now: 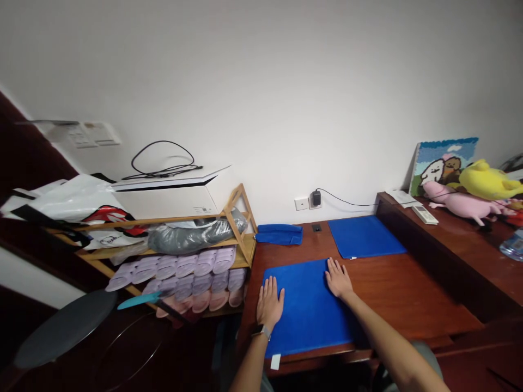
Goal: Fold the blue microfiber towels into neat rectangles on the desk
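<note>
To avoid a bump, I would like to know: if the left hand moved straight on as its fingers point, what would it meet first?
The left hand would probably meet the folded blue cloth first, beyond a strip of desk.

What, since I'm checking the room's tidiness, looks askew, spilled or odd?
The thin black cable on the white rectangular box looks untidy, lying in loose loops. The flat blue fabric cloth at the left hand and right hand looks orderly; no spill shows.

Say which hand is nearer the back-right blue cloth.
Right: the right hand is just short of the back-right cloth; the left hand is farther left on the front cloth.
</note>
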Motion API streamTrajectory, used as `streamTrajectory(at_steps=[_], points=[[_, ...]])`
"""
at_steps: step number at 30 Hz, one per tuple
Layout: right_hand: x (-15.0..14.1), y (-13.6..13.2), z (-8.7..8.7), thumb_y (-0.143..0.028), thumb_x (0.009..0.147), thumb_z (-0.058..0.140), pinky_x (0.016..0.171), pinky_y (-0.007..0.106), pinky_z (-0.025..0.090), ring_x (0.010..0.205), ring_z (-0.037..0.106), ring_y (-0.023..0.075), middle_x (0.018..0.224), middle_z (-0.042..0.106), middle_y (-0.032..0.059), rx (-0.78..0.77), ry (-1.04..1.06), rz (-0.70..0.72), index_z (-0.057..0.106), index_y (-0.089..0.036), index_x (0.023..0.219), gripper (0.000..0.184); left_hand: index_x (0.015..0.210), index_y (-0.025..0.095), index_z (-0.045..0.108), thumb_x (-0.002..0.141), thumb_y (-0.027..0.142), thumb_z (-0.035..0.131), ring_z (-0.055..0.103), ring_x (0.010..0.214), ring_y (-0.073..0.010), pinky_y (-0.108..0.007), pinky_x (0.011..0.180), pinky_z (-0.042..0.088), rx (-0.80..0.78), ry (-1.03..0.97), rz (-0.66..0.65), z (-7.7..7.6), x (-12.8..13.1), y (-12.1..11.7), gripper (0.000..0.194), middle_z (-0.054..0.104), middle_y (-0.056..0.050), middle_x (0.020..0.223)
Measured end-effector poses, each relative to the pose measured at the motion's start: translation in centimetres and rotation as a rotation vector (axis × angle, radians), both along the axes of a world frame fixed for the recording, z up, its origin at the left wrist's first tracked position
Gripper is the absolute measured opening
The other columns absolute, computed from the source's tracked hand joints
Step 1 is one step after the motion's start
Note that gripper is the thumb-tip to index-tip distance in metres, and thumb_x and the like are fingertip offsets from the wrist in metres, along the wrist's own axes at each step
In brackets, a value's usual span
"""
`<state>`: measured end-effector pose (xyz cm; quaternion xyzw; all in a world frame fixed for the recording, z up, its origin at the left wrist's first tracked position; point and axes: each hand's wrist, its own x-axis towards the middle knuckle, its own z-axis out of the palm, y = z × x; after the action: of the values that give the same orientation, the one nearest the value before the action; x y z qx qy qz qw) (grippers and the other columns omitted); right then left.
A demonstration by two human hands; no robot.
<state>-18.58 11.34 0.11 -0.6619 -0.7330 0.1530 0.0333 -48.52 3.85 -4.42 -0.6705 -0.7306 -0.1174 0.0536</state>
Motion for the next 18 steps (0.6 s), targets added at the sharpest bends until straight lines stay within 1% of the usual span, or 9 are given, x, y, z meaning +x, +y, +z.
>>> streamTrajectory(at_steps=[2, 5, 8, 10, 12, 14, 15, 17, 18], points=[[-0.1, 0.3, 0.1, -0.042, 0.105, 0.013, 0.130, 0.042, 0.003, 0.162, 0.007, 0.0191, 0.175, 0.013, 0.0009, 0.011, 0.007, -0.005, 0.013, -0.016, 0.168, 0.068, 0.163, 0.015, 0.035, 0.107, 0.052, 0.024, 0.029, 0.157, -0.0270, -0.049, 0.129, 0.025, -0.016, 0.005, 0.001, 0.1, -0.3, -0.2, 0.068, 0.034, -0.012, 0.169], [-0.2, 0.5, -0.4, -0.043, 0.105, 0.013, 0.130, 0.042, 0.001, 0.162, 0.007, 0.0196, 0.175, 0.014, 0.0016, 0.016, 0.008, -0.014, 0.013, -0.015, 0.168, 0.068, 0.161, 0.010, 0.037, 0.107, 0.051, 0.025, 0.030, 0.157, -0.0284, -0.050, 0.129, 0.026, -0.051, 0.019, -0.001, 0.4, -0.8, -0.2, 0.069, 0.034, -0.014, 0.168], [-0.1, 0.4, -1.0, -0.044, 0.105, 0.012, 0.130, 0.042, 0.001, 0.162, 0.008, 0.0202, 0.175, 0.014, 0.0014, 0.035, 0.022, -0.011, 0.014, -0.014, 0.167, 0.069, 0.161, 0.010, 0.037, 0.107, 0.047, 0.026, 0.033, 0.156, -0.0288, -0.051, 0.129, 0.026, -0.038, 0.022, -0.030, 1.0, 0.2, 0.8, 0.067, 0.037, -0.015, 0.167], [-0.1, 0.4, -1.2, -0.045, 0.105, 0.012, 0.130, 0.042, 0.002, 0.162, 0.008, 0.0202, 0.175, 0.014, 0.0009, 0.042, 0.035, -0.011, 0.014, -0.014, 0.167, 0.070, 0.163, 0.014, 0.034, 0.108, 0.045, 0.024, 0.032, 0.156, -0.0268, -0.049, 0.129, 0.026, 0.006, 0.007, -0.108, 1.7, 2.6, 2.1, 0.064, 0.038, -0.013, 0.167], [-0.1, 0.5, -1.5, -0.045, 0.105, 0.012, 0.130, 0.042, 0.002, 0.162, 0.007, 0.0200, 0.175, 0.015, 0.0009, 0.051, 0.039, -0.010, 0.013, -0.014, 0.167, 0.070, 0.165, 0.018, 0.030, 0.109, 0.044, 0.022, 0.030, 0.157, -0.0247, -0.048, 0.129, 0.025, 0.028, -0.013, -0.237, 2.2, 6.3, 3.8, 0.062, 0.037, -0.010, 0.168], [0.0, 0.6, -1.8, -0.044, 0.105, 0.014, 0.130, 0.042, 0.001, 0.162, 0.007, 0.0195, 0.175, 0.015, 0.0012, 0.054, 0.032, -0.007, 0.013, -0.014, 0.167, 0.069, 0.165, 0.019, 0.029, 0.109, 0.045, 0.022, 0.029, 0.158, -0.0239, -0.048, 0.130, 0.024, 0.001, -0.032, -0.353, 2.3, 10.2, 5.5, 0.062, 0.036, -0.009, 0.169], [0.0, 0.7, -1.9, -0.044, 0.105, 0.014, 0.130, 0.042, 0.001, 0.162, 0.007, 0.0193, 0.175, 0.015, 0.0012, 0.053, 0.027, -0.007, 0.013, -0.014, 0.167, 0.069, 0.165, 0.020, 0.029, 0.109, 0.046, 0.022, 0.028, 0.158, -0.0239, -0.048, 0.130, 0.024, -0.025, -0.041, -0.384, 2.2, 11.8, 6.2, 0.062, 0.036, -0.008, 0.169], [0.0, 0.8, -2.0, -0.043, 0.105, 0.015, 0.130, 0.042, 0.000, 0.162, 0.007, 0.0190, 0.175, 0.014, 0.0015, 0.054, 0.016, -0.007, 0.014, -0.014, 0.167, 0.069, 0.165, 0.023, 0.030, 0.109, 0.047, 0.022, 0.027, 0.158, -0.0240, -0.049, 0.130, 0.023, -0.074, -0.056, -0.400, 1.9, 13.5, 7.2, 0.061, 0.035, -0.008, 0.169], [0.1, 0.8, -2.1, -0.043, 0.105, 0.015, 0.130, 0.042, 0.000, 0.162, 0.007, 0.0190, 0.175, 0.015, 0.0017, 0.056, 0.011, -0.006, 0.013, -0.014, 0.167, 0.069, 0.164, 0.025, 0.031, 0.109, 0.048, 0.023, 0.027, 0.158, -0.0240, -0.049, 0.130, 0.022, -0.092, -0.060, -0.392, 1.7, 13.3, 7.5, 0.060, 0.034, -0.007, 0.170]])
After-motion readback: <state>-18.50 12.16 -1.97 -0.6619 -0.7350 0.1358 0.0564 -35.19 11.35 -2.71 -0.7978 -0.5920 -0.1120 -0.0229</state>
